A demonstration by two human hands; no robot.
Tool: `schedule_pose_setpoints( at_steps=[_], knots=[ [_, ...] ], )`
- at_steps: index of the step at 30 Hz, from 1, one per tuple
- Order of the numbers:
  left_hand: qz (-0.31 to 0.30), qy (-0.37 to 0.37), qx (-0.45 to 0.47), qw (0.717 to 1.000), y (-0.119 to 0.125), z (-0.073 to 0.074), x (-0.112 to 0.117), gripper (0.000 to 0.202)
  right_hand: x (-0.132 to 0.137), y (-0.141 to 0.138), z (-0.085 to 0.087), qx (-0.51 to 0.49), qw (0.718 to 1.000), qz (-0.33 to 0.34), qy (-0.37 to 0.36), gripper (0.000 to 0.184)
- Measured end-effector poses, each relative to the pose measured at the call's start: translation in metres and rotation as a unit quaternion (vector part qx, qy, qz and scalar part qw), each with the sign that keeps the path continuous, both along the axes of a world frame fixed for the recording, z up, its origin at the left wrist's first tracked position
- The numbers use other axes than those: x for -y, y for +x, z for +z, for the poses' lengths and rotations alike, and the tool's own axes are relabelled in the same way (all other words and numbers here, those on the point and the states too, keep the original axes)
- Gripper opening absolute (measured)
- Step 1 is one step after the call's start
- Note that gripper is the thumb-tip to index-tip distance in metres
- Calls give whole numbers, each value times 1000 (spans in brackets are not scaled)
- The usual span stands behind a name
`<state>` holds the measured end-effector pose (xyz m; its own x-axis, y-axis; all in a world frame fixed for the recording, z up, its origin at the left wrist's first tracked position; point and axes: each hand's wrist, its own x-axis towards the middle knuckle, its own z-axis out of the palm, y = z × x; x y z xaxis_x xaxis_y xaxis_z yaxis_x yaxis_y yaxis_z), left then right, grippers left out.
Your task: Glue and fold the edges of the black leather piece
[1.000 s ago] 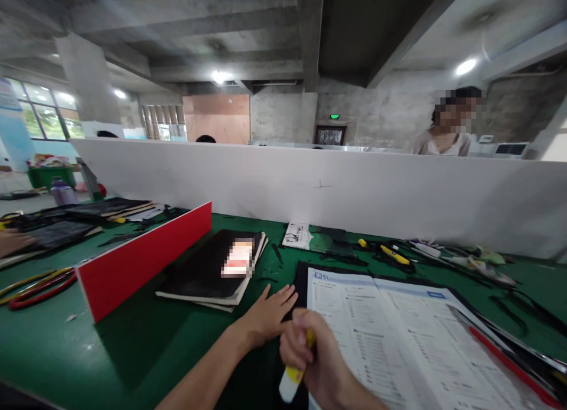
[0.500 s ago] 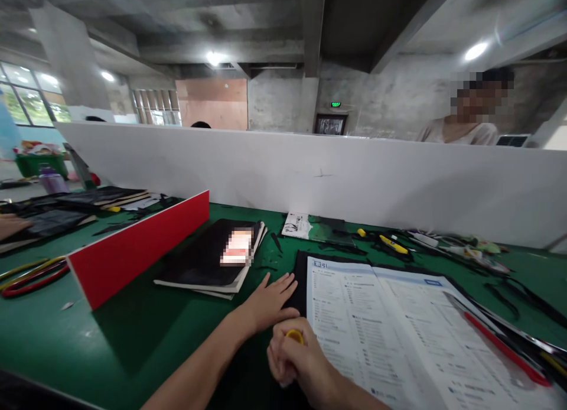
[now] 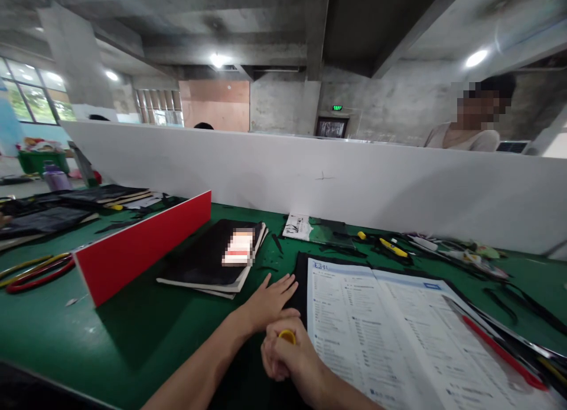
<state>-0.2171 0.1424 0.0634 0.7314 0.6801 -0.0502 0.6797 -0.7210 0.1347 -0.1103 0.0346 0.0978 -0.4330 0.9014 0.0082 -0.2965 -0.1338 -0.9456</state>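
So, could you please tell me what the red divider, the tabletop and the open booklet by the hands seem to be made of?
The red divider looks like rigid painted or laminated board: flat matte face, pale edge, standing upright. The tabletop seems a green mat, perhaps rubber or felt, with a dull, faintly reflective sheen. The open booklet is printed paper, smooth, possibly lightly glossy. The right hand grips a yellow-topped tool, probably plastic.

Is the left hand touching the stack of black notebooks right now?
Apart. The head view shows the left hand flat beside the open booklet, with a strip of green table between its fingertips and the black notebooks.
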Motion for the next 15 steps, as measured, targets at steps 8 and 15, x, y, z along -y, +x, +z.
schedule_pose_setpoints(
  at_steps=[8, 15],
  knots=[
    [8, -17, -22, 1000, 1, 11, 5, 56, -21, 12, 20, -48, 996, -58, 40, 18],
    [11, -16, -17, 1000, 3, 9, 5, 54, -14, 18, -7, 66, 994, -69, 48, 14]
  ],
)
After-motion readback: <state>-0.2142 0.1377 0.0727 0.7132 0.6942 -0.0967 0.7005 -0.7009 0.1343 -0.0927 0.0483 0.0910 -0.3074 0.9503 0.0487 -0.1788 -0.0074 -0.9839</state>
